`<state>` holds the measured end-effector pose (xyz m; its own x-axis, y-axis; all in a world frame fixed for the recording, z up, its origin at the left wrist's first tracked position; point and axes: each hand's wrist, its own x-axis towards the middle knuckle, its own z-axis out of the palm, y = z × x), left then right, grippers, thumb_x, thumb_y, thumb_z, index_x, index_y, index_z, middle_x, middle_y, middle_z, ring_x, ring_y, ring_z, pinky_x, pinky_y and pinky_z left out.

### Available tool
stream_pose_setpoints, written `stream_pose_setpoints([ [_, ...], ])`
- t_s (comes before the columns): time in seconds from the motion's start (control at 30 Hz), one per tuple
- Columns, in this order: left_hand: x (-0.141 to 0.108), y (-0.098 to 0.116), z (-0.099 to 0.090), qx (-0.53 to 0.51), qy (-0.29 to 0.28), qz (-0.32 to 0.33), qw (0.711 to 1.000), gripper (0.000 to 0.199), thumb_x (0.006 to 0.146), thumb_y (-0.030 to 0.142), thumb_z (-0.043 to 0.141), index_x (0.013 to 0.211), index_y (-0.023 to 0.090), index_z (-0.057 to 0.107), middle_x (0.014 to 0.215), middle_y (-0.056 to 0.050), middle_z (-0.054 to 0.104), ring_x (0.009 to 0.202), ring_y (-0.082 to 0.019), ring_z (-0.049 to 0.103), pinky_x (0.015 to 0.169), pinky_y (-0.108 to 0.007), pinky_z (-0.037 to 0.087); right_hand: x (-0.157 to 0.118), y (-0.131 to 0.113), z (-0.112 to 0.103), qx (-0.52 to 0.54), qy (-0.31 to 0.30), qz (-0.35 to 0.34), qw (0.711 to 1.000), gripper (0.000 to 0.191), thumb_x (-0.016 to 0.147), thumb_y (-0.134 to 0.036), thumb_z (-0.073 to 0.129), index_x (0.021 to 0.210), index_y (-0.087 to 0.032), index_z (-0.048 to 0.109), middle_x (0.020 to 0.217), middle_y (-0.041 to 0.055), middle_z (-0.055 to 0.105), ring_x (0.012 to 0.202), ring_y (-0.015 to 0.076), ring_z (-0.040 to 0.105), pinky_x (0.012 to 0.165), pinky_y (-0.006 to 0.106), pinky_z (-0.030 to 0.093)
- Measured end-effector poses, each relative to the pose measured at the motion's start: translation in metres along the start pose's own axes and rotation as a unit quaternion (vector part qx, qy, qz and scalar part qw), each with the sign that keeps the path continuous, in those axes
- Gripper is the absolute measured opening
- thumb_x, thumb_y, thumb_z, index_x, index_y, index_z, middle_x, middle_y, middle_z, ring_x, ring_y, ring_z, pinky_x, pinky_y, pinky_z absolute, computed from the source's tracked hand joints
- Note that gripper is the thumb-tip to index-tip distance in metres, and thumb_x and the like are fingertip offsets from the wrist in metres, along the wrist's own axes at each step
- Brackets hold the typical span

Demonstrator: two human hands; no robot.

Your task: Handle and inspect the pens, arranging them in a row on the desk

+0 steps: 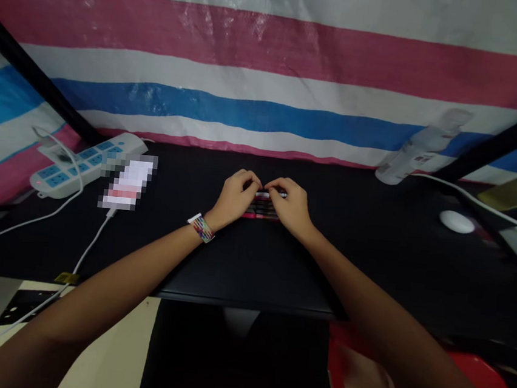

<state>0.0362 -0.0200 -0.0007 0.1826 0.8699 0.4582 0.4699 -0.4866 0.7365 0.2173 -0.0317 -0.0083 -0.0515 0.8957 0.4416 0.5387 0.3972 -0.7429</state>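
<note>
Several slim pens (262,208) lie side by side across the black table, with red, pink and dark parts showing between my hands. My left hand (235,199) is curled around their left ends, thumb and index finger closed together at the far side. Opposite it, my right hand (292,208) is curled in the same way over the right ends. A pen with a white part lies at the far edge of the row, between both sets of fingertips. My palms and fingers hide the ends of the pens.
On the left are a power strip (90,162), a charging phone (128,184) and a white cable (91,245). A clear bottle (415,151) stands at the back right, near a white mouse (457,222). A striped sheet (260,84) hangs behind the table (251,272).
</note>
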Motion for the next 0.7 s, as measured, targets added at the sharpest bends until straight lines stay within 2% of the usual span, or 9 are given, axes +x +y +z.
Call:
stream_pose_setpoints([
  [0.17, 0.000, 0.000, -0.002, 0.019, -0.008, 0.031, 0.999, 0.020, 0.097, 0.011, 0.059, 0.084, 0.021, 0.070, 0.087, -0.002, 0.067, 0.084, -0.019, 0.063, 0.081, -0.035, 0.049, 0.000, 0.000, -0.002, -0.019, 0.002, -0.022, 1.000, 0.018, 0.090, -0.016, 0.061, 0.086, -0.026, 0.076, 0.093, 0.0052, 0.076, 0.093, 0.0263, 0.070, 0.092, 0.043, 0.054],
  [0.33, 0.000, 0.001, -0.009, 0.064, -0.038, 0.069, 0.995, 0.017, 0.101, 0.016, 0.061, 0.086, 0.021, 0.066, 0.090, -0.003, 0.064, 0.086, -0.020, 0.062, 0.081, -0.035, 0.049, -0.003, -0.007, -0.007, -0.032, -0.013, -0.080, 0.996, 0.013, 0.091, -0.018, 0.062, 0.081, -0.024, 0.069, 0.091, 0.0062, 0.073, 0.094, 0.0268, 0.067, 0.094, 0.045, 0.052],
  [0.47, 0.000, 0.000, -0.012, 0.073, -0.038, 0.078, 0.993, 0.016, 0.102, 0.015, 0.060, 0.088, 0.021, 0.064, 0.091, -0.004, 0.064, 0.087, -0.021, 0.062, 0.082, -0.036, 0.050, -0.009, -0.021, -0.015, -0.017, -0.072, -0.161, 0.984, 0.019, 0.097, -0.024, 0.060, 0.078, -0.025, 0.061, 0.088, 0.0065, 0.067, 0.091, 0.0262, 0.061, 0.087, 0.044, 0.052],
  [0.57, 0.000, -0.001, -0.013, 0.064, -0.027, 0.073, 0.995, 0.017, 0.102, 0.015, 0.058, 0.088, 0.021, 0.064, 0.092, -0.004, 0.065, 0.087, -0.021, 0.063, 0.083, -0.037, 0.051, -0.014, -0.031, -0.018, -0.026, -0.135, -0.219, 0.966, 0.022, 0.098, -0.025, 0.060, 0.077, -0.026, 0.059, 0.085, 0.0061, 0.064, 0.091, 0.0268, 0.058, 0.088, 0.045, 0.051],
  [0.7, 0.000, -0.001, -0.015, 0.053, -0.017, 0.062, 0.997, 0.020, 0.105, 0.018, 0.056, 0.087, 0.021, 0.065, 0.093, -0.005, 0.068, 0.091, -0.021, 0.065, 0.087, -0.038, 0.052, -0.018, -0.035, -0.018, -0.045, -0.170, -0.276, 0.945, 0.020, 0.096, -0.023, 0.063, 0.076, -0.026, 0.059, 0.079, 0.0041, 0.061, 0.089, 0.0265, 0.056, 0.085, 0.045, 0.048],
])
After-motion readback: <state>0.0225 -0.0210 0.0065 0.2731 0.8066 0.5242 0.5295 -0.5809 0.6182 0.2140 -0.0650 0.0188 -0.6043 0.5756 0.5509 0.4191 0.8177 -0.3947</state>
